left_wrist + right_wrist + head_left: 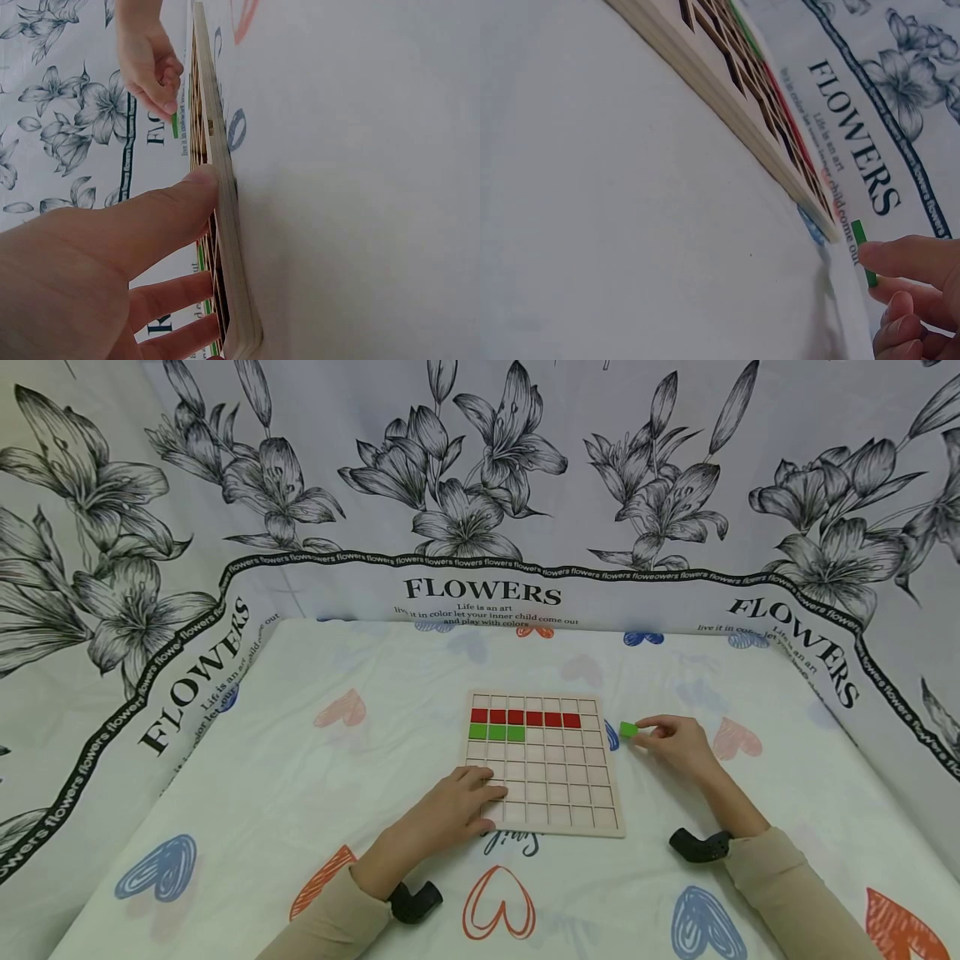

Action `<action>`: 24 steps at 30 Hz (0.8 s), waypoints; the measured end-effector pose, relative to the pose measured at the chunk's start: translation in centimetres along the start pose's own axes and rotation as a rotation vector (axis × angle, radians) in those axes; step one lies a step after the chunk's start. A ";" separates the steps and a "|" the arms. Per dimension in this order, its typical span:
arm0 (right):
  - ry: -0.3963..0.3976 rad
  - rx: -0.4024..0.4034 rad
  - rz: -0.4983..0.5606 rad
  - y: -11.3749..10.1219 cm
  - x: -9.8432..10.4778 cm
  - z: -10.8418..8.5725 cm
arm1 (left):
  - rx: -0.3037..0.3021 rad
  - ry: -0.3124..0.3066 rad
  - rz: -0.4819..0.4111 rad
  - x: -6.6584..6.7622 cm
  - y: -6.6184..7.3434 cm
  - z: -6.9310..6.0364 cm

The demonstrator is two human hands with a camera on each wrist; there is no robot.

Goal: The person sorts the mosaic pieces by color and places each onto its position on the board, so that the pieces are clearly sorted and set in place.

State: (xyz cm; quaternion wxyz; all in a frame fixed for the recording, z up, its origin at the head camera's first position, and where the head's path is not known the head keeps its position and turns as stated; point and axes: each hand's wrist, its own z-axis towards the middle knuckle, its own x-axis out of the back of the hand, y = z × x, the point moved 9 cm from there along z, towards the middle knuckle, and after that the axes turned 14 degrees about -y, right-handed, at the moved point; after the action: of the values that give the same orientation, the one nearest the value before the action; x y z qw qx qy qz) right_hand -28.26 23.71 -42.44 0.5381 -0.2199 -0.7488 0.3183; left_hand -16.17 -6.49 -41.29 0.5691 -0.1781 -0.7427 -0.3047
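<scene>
A wooden grid board (558, 793) lies on the cloth, divided into square cells. Red square tiles (527, 718) fill most of its second row, and three green tiles (497, 732) sit at the left of the row below. My left hand (453, 806) rests on the board's lower left part, fingers spread over the cells; in the left wrist view the thumb (169, 214) touches the rim. Just off the board's right edge, my right hand (675, 745) pinches a green tile (628, 729) between thumb and fingertips. The right wrist view shows that tile (864, 253) edge-on.
A white cloth (390, 693) printed with hearts covers the table. Behind and at both sides hangs a flower-printed curtain (480, 460). Black wrist devices (700, 845) sit by both sleeves.
</scene>
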 end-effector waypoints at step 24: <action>-0.019 0.033 0.022 -2.6 -1.6 0.5 | 0.015 -0.008 -0.021 -0.1 -0.2 0.0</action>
State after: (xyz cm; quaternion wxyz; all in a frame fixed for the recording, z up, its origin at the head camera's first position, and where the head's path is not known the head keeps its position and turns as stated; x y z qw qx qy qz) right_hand -28.18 20.66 -41.79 0.5311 -0.2160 -0.7460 0.3388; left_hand -16.30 -6.61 -41.40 0.5643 -0.1669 -0.7491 -0.3043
